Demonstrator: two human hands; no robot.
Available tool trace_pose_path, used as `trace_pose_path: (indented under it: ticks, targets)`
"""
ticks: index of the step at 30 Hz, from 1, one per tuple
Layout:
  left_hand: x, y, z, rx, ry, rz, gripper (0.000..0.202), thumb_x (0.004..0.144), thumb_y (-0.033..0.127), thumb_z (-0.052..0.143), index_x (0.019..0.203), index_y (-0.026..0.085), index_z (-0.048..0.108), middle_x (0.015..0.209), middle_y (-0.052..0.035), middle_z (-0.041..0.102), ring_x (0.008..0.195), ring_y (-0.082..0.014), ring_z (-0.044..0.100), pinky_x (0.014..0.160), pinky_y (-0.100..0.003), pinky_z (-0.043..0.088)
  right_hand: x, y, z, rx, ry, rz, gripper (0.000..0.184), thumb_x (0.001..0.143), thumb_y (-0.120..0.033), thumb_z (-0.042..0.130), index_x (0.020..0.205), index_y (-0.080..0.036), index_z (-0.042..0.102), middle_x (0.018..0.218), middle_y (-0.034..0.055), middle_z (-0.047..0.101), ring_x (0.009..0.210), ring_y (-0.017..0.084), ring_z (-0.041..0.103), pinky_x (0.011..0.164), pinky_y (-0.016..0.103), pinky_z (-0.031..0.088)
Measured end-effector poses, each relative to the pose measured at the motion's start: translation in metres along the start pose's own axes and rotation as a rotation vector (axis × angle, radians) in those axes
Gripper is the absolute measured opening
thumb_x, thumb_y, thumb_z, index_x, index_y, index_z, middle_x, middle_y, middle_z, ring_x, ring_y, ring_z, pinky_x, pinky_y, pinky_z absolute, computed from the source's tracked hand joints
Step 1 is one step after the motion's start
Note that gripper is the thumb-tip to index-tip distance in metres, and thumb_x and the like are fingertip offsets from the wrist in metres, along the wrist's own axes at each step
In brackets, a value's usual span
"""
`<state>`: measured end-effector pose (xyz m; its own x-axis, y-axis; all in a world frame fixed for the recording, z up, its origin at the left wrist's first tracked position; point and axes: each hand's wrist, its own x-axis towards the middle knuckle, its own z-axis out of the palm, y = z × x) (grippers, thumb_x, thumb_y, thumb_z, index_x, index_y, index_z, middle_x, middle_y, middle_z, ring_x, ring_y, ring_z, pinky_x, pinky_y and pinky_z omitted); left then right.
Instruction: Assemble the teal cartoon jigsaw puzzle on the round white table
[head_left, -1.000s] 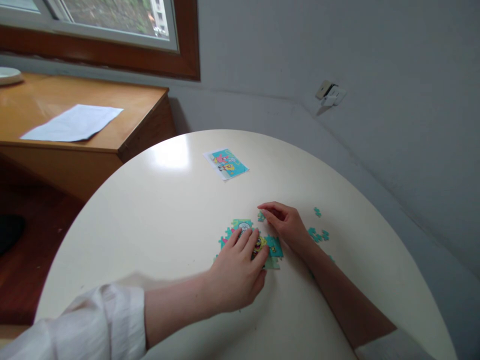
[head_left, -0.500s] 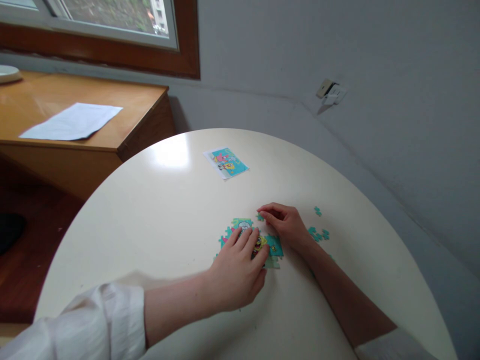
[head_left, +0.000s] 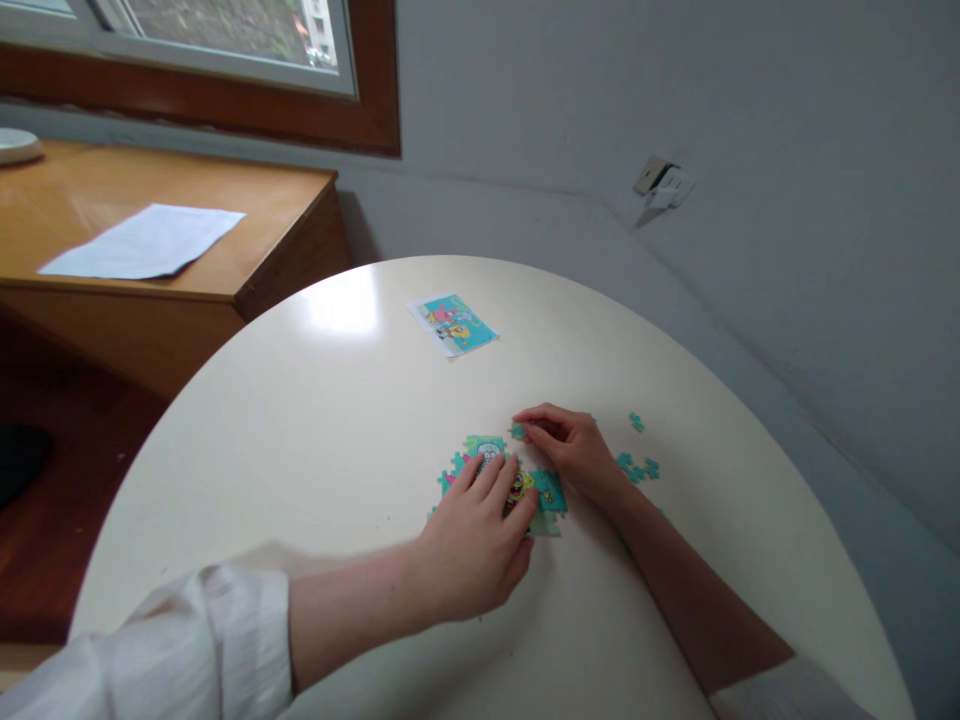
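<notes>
A: What's nearest?
B: The pale sleeve (head_left: 165, 640), leading to the left hand (head_left: 476, 535). It lies palm down on the part-built puzzle (head_left: 552, 488) on the round white worktop (head_left: 300, 450), fingers a little spread, clasping nothing.
A: So it blocks the view?
B: Yes, much of the puzzle's near side is under it.
A: And the right hand (head_left: 570, 440)?
B: Just beyond the puzzle, its grip pinched on a green piece (head_left: 517, 431), thumb against forefinger.
A: Anything around it?
B: Loose pieces (head_left: 637, 467) to its right, a few half hidden by the forearm. One piece (head_left: 637, 421) lies apart, farther out.
A: Past those?
B: A picture card (head_left: 459, 325), well clear of both hands. Then the desk (head_left: 285, 200) with paper (head_left: 150, 243), the wall socket (head_left: 664, 183) and the window (head_left: 240, 35).
</notes>
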<state>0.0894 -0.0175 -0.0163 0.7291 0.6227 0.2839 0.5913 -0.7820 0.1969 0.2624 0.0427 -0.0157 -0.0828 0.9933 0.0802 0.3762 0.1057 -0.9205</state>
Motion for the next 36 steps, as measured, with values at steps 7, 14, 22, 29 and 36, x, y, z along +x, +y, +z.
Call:
trace_pose_path:
  ticks: [7,14,22,29,36]
  targets:
    - [0.0011,-0.0001,-0.001,-0.003,-0.003,0.007,0.04,0.082,0.032,0.045,0.116,0.01,0.05,0.127,-0.0225,0.048,0.117,-0.0328,0.044,0.099,-0.049,0.029,-0.0002,-0.0009,-0.0004,-0.055,-0.006,-0.008,0.018,0.069,-0.028,0.056,0.076,-0.017,0.067,0.068,0.0024,0.066,0.06,0.014,0.056,0.055,0.025,0.044]
    - [0.0011,0.0,-0.0009,-0.003,0.0,0.003,0.04,0.083,0.032,0.044,0.116,0.01,0.051,0.126,-0.0227,0.049,0.117,-0.0331,0.045,0.099,-0.049,0.03,-0.0001,-0.0006,-0.0003,-0.086,-0.014,-0.032,0.02,0.071,-0.028,0.053,0.078,-0.016,0.068,0.066,0.0021,0.064,0.055,0.012,0.051,0.05,0.024,0.039]
    - [0.0008,0.0003,-0.0001,-0.024,-0.015,-0.006,0.04,0.083,0.032,0.045,0.117,0.011,0.049,0.128,-0.0224,0.047,0.119,-0.0333,0.043,0.099,-0.05,0.029,-0.0003,-0.0033,-0.001,-0.09,-0.033,-0.029,0.021,0.072,-0.031,0.053,0.078,-0.017,0.068,0.066,0.001,0.063,0.051,0.01,0.046,0.048,0.023,0.037]
    - [0.0004,0.0009,-0.0019,-0.022,-0.01,-0.012,0.041,0.082,0.031,0.046,0.118,0.011,0.05,0.127,-0.0222,0.046,0.117,-0.0339,0.043,0.099,-0.05,0.03,-0.0002,-0.0025,0.0,-0.104,-0.051,-0.055,0.019,0.073,-0.03,0.053,0.078,-0.018,0.068,0.073,0.0027,0.066,0.06,0.013,0.054,0.055,0.025,0.042]
    - [0.0012,0.0007,-0.0018,-0.005,-0.01,-0.002,0.042,0.082,0.032,0.045,0.117,0.01,0.05,0.123,-0.0204,0.05,0.114,-0.0336,0.046,0.098,-0.049,0.032,-0.0011,-0.0005,0.0002,-0.153,-0.066,-0.074,0.019,0.075,-0.028,0.051,0.08,-0.018,0.067,0.075,0.003,0.065,0.063,0.014,0.055,0.058,0.026,0.042]
